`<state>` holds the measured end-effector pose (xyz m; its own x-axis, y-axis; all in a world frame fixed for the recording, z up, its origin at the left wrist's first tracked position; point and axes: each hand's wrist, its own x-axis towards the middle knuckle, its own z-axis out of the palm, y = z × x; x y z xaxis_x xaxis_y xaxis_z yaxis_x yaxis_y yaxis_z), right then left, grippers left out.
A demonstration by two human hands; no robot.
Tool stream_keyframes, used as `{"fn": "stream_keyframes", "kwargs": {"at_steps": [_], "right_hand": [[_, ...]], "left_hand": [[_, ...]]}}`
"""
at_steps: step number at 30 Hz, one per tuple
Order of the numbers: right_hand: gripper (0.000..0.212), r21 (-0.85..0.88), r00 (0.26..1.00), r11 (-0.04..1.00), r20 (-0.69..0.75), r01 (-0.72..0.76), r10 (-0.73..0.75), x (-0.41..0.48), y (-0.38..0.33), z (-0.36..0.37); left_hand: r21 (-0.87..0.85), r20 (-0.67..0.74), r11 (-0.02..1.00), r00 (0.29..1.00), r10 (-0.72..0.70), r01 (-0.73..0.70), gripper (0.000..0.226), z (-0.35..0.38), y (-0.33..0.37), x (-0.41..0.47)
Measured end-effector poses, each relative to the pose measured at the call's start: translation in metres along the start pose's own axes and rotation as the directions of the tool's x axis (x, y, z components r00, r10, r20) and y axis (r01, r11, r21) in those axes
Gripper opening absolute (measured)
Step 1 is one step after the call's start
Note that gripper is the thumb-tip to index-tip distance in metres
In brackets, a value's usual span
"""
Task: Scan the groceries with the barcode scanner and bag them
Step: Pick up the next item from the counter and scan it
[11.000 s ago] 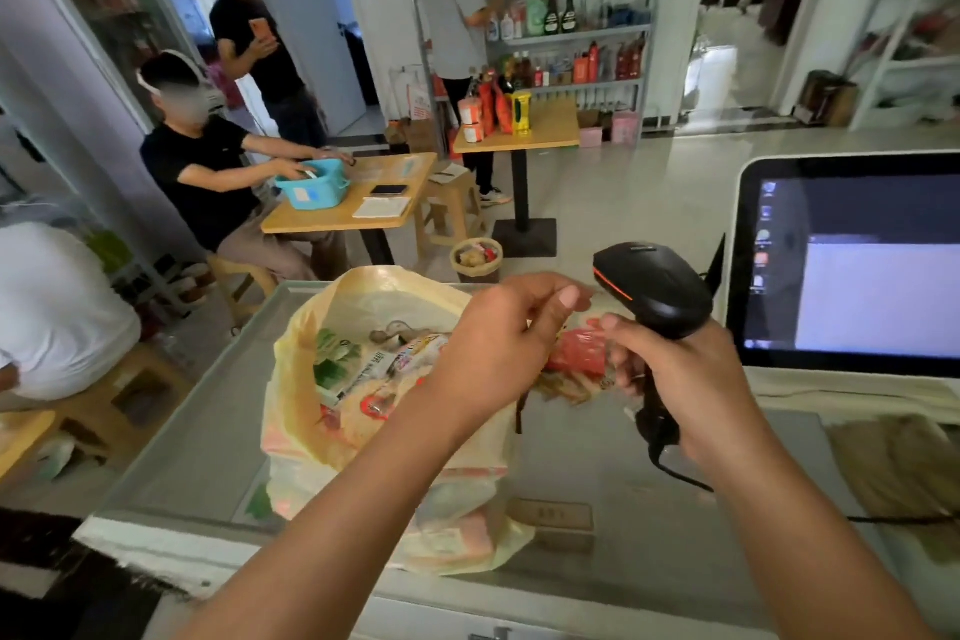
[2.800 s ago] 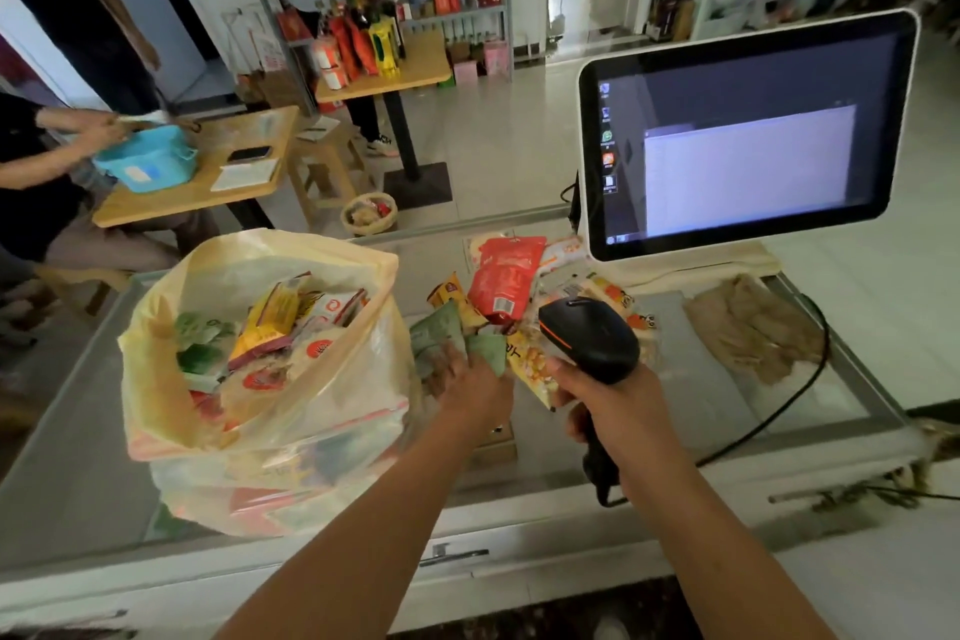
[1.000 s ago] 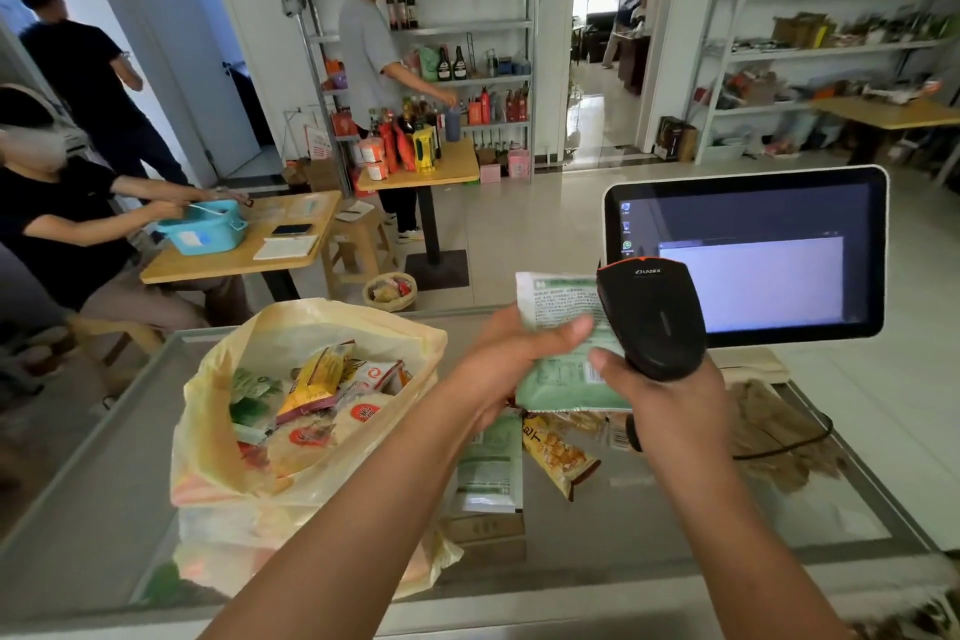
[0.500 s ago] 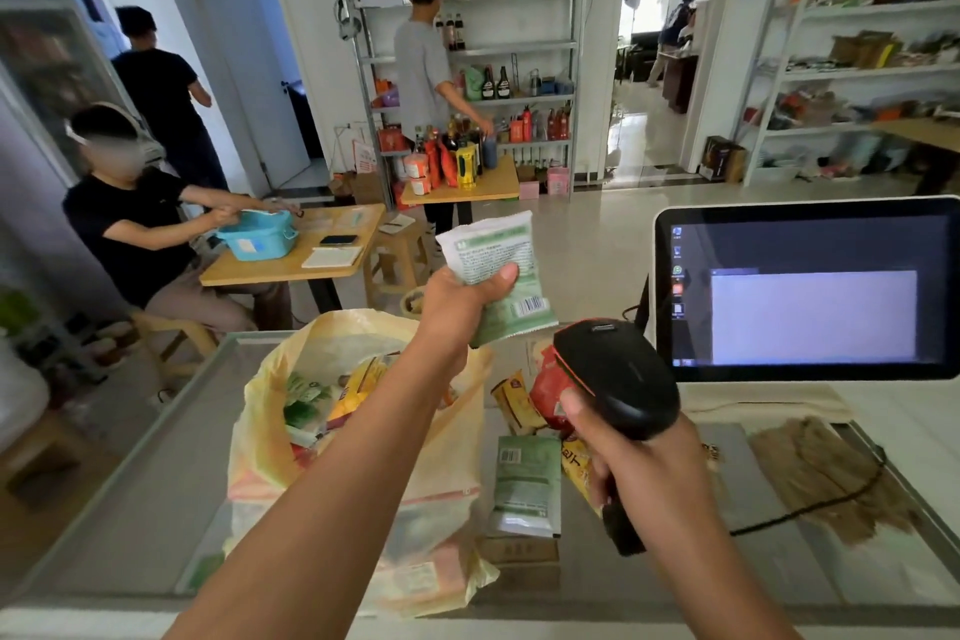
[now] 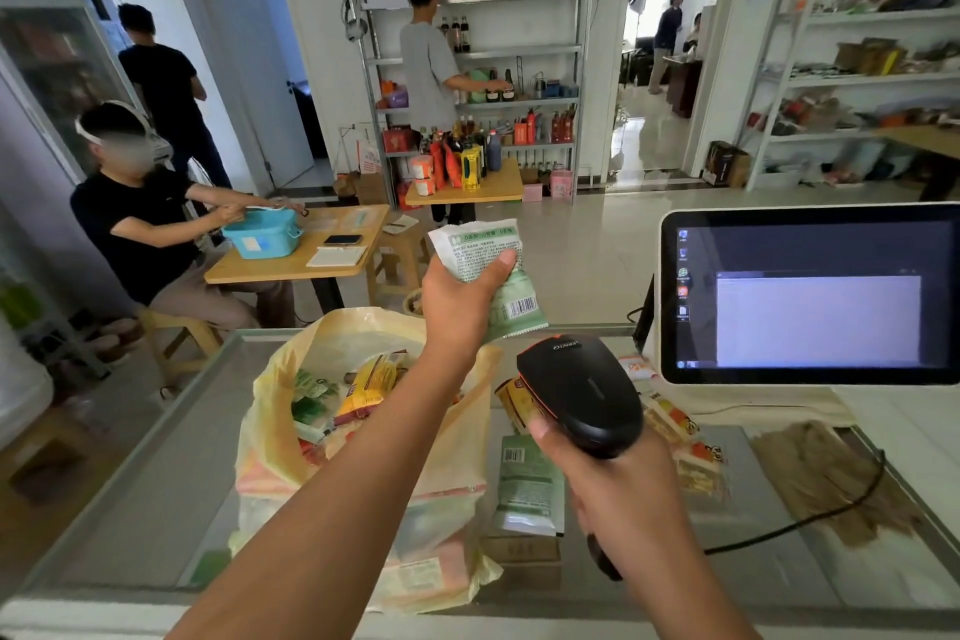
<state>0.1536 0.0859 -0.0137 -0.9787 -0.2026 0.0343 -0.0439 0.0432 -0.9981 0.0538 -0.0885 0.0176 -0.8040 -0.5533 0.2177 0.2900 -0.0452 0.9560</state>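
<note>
Green packet [image 5: 519, 296] is up in the air, barcode side twd the camera, above the yellow bag [image 5: 265, 431] & just up-left of the scanner [image 5: 582, 392]. L hand [image 5: 457, 301], arm stretched fwd & raised, grips it w/ thumb across the front. R hand [image 5: 618, 489], lower, is wrapped round the scanner handle over the desk [image 5: 156, 457]. 2nd green packet [image 5: 527, 489] lies flat on the desk beside the bag.

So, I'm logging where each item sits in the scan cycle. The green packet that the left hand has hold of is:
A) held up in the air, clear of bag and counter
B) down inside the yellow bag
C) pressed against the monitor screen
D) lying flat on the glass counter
A: the left hand grips the green packet raised above the yellow bag, and the right hand holds the scanner lower down.
</note>
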Motion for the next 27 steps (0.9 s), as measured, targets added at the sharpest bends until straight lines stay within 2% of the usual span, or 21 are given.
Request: {"fn": "stream_keyframes", "kwargs": {"at_steps": [4,8,19,27], "right_hand": [[0.016,-0.015,1.000,1.000,0.002,0.015,-0.015,-0.0026,-0.0007,0.0001],[0.017,-0.056,1.000,0.998,-0.003,0.028,-0.028,-0.0036,0.0012,0.0003],[0.015,-0.176,0.998,0.984,-0.051,0.015,-0.024,-0.0080,-0.0012,-0.0031],[0.017,-0.184,0.999,0.983,-0.053,-0.001,-0.009,-0.0106,-0.0051,-0.0030]], "left_hand": [[0.011,0.037,1.000,0.999,0.020,-0.020,0.035,-0.0017,-0.0011,-0.0029],[0.000,0.081,1.000,0.997,0.008,-0.008,0.034,-0.0026,-0.0008,-0.0042],[-0.011,0.076,1.000,0.997,-0.011,0.011,0.024,-0.0037,0.0042,-0.0048],[0.019,0.056,1.000,0.998,-0.009,0.008,0.024,-0.0047,0.0038,-0.0033]]}}
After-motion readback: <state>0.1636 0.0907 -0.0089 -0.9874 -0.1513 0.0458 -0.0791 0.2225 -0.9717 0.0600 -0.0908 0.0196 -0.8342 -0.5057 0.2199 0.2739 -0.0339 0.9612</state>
